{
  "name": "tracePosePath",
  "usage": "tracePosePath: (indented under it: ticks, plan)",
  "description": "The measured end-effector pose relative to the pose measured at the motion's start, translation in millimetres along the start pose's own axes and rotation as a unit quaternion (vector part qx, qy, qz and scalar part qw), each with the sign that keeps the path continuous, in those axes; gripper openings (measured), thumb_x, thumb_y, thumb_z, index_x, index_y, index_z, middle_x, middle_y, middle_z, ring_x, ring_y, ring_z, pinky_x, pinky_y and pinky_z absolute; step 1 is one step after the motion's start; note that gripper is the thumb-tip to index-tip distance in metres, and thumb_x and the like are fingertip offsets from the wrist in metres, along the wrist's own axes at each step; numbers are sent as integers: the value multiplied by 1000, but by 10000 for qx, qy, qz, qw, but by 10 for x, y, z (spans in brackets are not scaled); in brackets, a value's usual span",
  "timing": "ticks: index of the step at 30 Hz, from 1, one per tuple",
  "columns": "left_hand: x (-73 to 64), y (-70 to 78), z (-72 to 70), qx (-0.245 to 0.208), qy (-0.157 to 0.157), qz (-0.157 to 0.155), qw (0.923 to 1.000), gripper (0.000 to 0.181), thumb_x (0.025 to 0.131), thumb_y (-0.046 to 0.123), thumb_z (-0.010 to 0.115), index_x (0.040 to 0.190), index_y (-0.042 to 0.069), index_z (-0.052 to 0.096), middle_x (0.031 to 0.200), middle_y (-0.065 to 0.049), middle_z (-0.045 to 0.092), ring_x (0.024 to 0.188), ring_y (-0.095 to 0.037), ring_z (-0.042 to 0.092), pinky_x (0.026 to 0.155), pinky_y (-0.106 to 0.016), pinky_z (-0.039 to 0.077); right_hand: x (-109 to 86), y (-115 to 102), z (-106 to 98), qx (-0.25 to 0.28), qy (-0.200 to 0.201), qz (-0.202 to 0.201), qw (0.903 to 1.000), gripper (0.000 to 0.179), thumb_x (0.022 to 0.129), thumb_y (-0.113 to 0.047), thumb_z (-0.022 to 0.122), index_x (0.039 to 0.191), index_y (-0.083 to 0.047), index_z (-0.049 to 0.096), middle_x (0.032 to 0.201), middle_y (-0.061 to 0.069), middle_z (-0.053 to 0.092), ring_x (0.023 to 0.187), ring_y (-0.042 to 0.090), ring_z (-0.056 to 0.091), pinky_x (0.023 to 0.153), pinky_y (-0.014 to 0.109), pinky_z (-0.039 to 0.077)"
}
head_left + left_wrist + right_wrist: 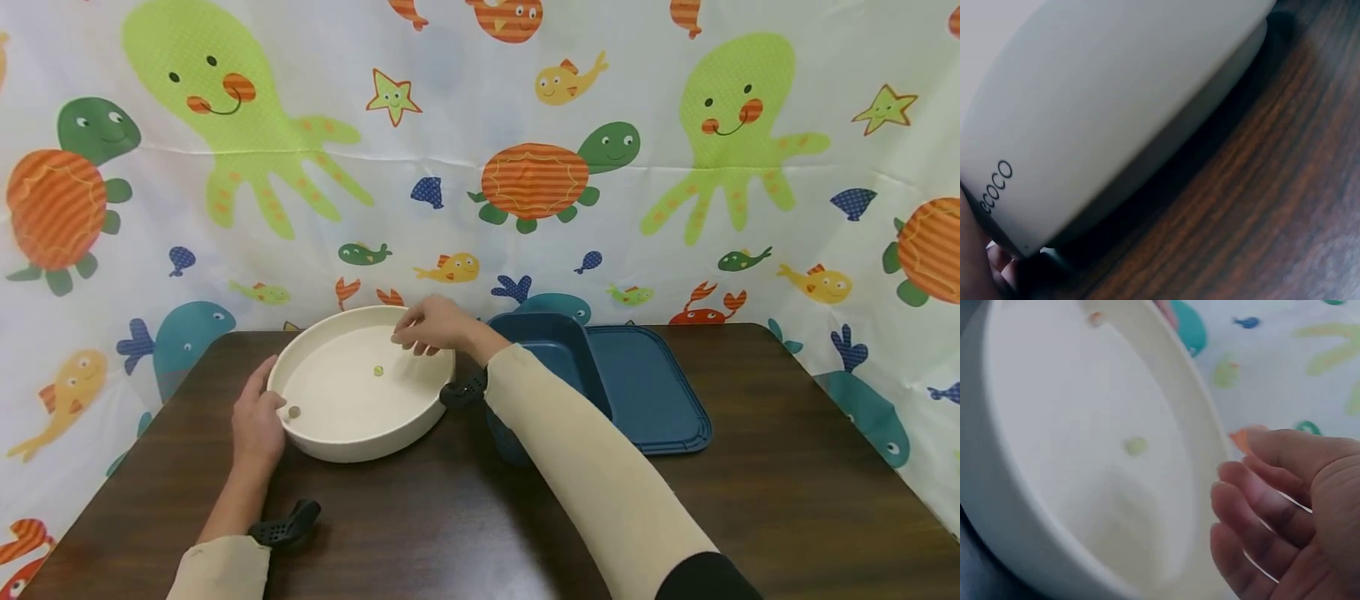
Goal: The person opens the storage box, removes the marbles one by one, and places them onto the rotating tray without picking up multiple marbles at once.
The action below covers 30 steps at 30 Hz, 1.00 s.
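Note:
A round cream tray (341, 392) with a raised rim sits on the table's left half, lettered "ecoco" on its outer wall. My left hand (257, 412) grips its left side, thumb over the rim and fingers against the outside. Over the tray's right part, my right hand (435, 325) hovers with loosely curled fingers. In the right wrist view nothing shows held in those fingers (1260, 531). Inside the tray lie a small light-green piece (378, 371) near the middle and a small brownish piece (294, 412) near the left rim, which looks orange and white in the right wrist view.
A deep blue bin (551, 329) stands right of the tray, partly hidden by my right forearm. Beside it lies a flat blue lid or tray (648, 387). A curtain with sea animals (450, 100) hangs behind the dark wooden table (420, 525).

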State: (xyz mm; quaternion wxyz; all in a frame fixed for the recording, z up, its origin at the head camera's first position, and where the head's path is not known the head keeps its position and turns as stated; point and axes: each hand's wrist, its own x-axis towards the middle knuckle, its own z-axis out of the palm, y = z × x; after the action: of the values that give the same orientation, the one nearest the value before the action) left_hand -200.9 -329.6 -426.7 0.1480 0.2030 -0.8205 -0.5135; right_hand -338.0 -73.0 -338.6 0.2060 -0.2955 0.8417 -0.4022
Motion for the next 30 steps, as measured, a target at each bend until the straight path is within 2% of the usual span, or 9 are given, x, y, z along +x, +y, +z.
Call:
tracePosePath:
  ticks: [6, 14, 19, 25, 30]
  plan:
    - [6, 0, 2, 32, 35, 59, 10000, 68, 95, 10, 25, 162, 20, 24, 169, -8, 23, 156, -38, 22, 125, -58, 20, -211, 175, -376, 61, 551, -60, 9984, 30, 96, -29, 66, 117, -9, 75, 103, 11, 76, 84, 23, 72, 75, 33, 61]
    - [-12, -14, 27, 11, -120, -58, 9999, 69, 95, 11, 25, 163, 21, 20, 171, -7, 18, 157, -39, 19, 125, -59, 20, -504, 629, -613, 242, 1069, 423, 9931, 32, 97, -28, 65, 118, -5, 74, 108, 17, 75, 88, 24, 72, 86, 43, 61]
    - [-30, 1, -6, -2, -41, 11, 10000, 68, 96, 11, 24, 163, 21, 22, 170, -9, 20, 156, -39, 21, 125, -59, 20, -601, 853, -650, 178, 1219, 700, 9899, 31, 97, -26, 65, 116, -4, 75, 111, 18, 75, 89, 25, 72, 81, 39, 61]
    - [-29, -14, -25, 22, -35, 1, 10000, 68, 96, 11, 24, 163, 21, 21, 170, -8, 20, 156, -40, 21, 125, -59, 20, -642, 1080, -587, -9, 1416, 1018, 9847, 24, 95, -23, 68, 110, -6, 77, 99, 11, 74, 78, 15, 65, 72, 29, 59]
    - [-37, -22, -9, -28, -29, 0, 10000, 68, 96, 11, 24, 163, 22, 21, 170, -8, 20, 156, -39, 21, 125, -59, 21, -676, 1177, -535, -62, 1638, 1077, 9806, 22, 94, -20, 69, 108, -4, 77, 95, 13, 74, 74, 13, 62, 68, 27, 58]
